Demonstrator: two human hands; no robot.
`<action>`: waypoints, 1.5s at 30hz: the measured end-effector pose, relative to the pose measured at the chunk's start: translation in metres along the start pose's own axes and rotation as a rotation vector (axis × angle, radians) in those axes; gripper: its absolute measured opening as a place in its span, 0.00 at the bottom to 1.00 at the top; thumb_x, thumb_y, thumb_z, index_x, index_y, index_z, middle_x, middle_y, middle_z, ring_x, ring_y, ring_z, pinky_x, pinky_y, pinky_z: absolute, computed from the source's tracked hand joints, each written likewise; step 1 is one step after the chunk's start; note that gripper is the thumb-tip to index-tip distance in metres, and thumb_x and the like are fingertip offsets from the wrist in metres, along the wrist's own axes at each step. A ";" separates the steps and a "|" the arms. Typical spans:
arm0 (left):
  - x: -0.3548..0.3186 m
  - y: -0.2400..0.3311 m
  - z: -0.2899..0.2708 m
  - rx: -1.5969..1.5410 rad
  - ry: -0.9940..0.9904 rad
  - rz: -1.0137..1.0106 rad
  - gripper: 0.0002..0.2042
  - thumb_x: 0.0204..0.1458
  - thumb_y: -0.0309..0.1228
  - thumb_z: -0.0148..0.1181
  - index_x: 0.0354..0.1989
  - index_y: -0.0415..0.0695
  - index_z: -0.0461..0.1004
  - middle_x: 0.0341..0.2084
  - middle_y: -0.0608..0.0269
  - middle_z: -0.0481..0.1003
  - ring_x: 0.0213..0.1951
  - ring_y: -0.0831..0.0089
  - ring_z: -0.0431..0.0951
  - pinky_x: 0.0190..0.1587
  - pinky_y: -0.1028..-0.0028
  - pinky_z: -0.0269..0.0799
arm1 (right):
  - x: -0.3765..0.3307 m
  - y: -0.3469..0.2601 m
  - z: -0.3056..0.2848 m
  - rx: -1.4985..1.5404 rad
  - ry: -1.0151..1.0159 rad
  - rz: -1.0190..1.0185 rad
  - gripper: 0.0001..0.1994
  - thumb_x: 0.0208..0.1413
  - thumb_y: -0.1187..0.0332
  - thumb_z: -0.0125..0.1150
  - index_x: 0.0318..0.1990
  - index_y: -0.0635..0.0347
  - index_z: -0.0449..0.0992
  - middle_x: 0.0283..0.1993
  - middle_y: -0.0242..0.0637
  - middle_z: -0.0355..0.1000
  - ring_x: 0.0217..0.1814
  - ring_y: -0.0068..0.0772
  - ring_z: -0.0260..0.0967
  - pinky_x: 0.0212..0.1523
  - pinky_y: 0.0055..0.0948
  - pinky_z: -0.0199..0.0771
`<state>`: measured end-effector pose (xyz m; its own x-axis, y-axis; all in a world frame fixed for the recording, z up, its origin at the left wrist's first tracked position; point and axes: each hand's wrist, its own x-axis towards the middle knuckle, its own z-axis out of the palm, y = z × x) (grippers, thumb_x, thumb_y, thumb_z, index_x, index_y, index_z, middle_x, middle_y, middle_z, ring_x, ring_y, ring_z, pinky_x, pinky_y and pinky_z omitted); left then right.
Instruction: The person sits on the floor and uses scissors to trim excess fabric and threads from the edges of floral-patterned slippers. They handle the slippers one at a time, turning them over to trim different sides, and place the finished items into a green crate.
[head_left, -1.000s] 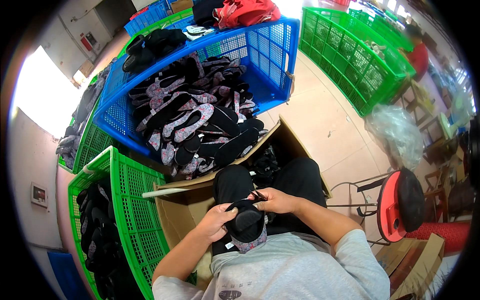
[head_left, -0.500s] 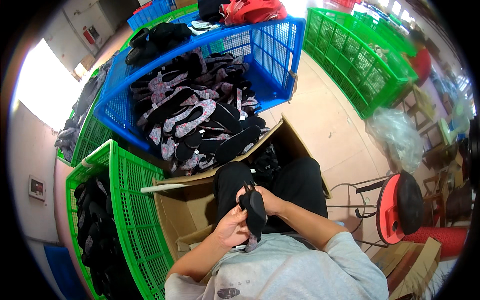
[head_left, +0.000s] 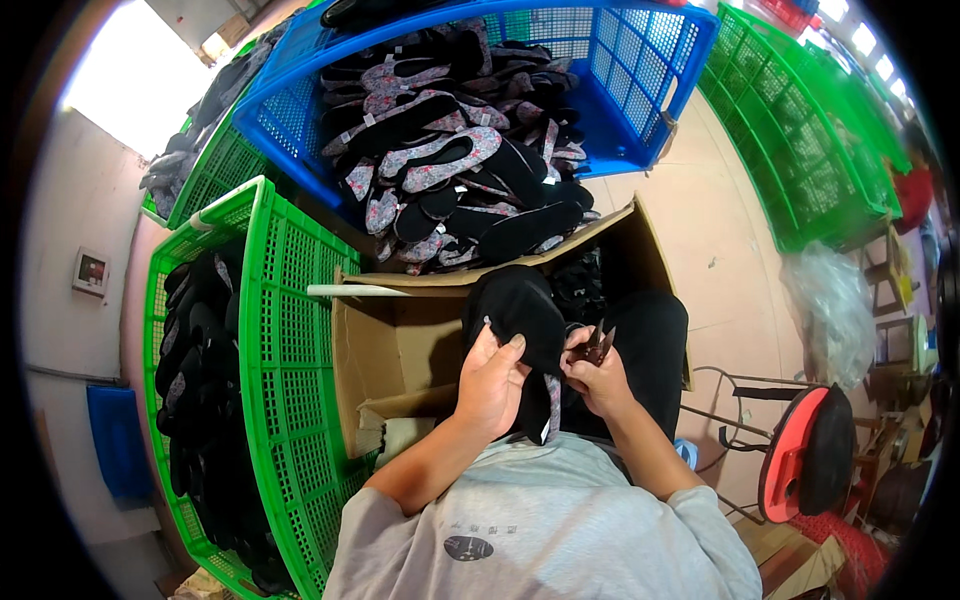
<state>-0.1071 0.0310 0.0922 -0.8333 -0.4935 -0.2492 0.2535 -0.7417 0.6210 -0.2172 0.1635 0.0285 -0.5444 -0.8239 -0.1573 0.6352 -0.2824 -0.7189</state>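
A black slipper (head_left: 535, 398) with a floral-patterned strip hangs between my hands, above my lap and close to my shirt. Its left edge is pinched between the thumb and fingers of my left hand (head_left: 490, 384). My right hand (head_left: 600, 382) is closed around small dark thread snips (head_left: 602, 343), whose pointed blades stick up and away from me. The right fingers sit against the slipper's right edge; whether they grip it too I cannot tell. Black slipper fabric and my black trousers blend together, hiding part of its outline.
Ahead, a tipped blue crate (head_left: 640, 100) spills floral and black slippers (head_left: 440, 160). An open cardboard box (head_left: 395, 345) surrounds my knees. A green crate (head_left: 300, 400) of black slippers stands left. Right are a red stool (head_left: 795, 455), a clear plastic bag (head_left: 830, 310) and another green crate (head_left: 790, 130).
My hands have moved apart, and the slipper has turned to show more of its broad black surface. The snips now stand clear of it in my right hand. The view has shifted.
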 end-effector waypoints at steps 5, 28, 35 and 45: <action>0.021 -0.020 -0.007 -0.021 0.007 0.059 0.22 0.63 0.25 0.50 0.66 0.42 0.56 0.55 0.62 0.68 0.56 0.71 0.70 0.61 0.66 0.64 | -0.001 -0.007 -0.008 -0.152 0.094 0.092 0.16 0.50 0.74 0.73 0.43 0.55 0.71 0.32 0.25 0.70 0.28 0.14 0.65 0.25 0.15 0.63; 0.044 0.010 -0.067 1.062 0.184 0.440 0.11 0.56 0.20 0.59 0.48 0.37 0.76 0.41 0.62 0.78 0.42 0.75 0.78 0.46 0.77 0.73 | 0.017 0.054 -0.034 -0.785 0.310 -0.064 0.09 0.53 0.75 0.65 0.35 0.60 0.69 0.28 0.24 0.64 0.30 0.15 0.58 0.32 0.21 0.63; 0.059 0.017 -0.069 0.879 0.021 0.027 0.10 0.55 0.23 0.62 0.45 0.36 0.77 0.35 0.67 0.76 0.37 0.82 0.74 0.42 0.81 0.71 | 0.013 0.059 -0.039 -0.863 0.292 -0.070 0.09 0.54 0.73 0.66 0.35 0.60 0.69 0.27 0.24 0.64 0.29 0.16 0.57 0.31 0.22 0.63; 0.039 0.007 -0.056 1.200 0.057 0.244 0.09 0.47 0.21 0.69 0.34 0.39 0.74 0.29 0.69 0.73 0.28 0.82 0.71 0.32 0.79 0.70 | 0.009 0.062 -0.037 -0.854 0.305 -0.076 0.09 0.54 0.73 0.66 0.34 0.60 0.68 0.26 0.24 0.63 0.28 0.16 0.57 0.29 0.23 0.62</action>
<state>-0.1105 -0.0192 0.0449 -0.7973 -0.6020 -0.0440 -0.2387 0.2475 0.9390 -0.2034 0.1570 -0.0425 -0.7668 -0.6178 -0.1741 0.0361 0.2293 -0.9727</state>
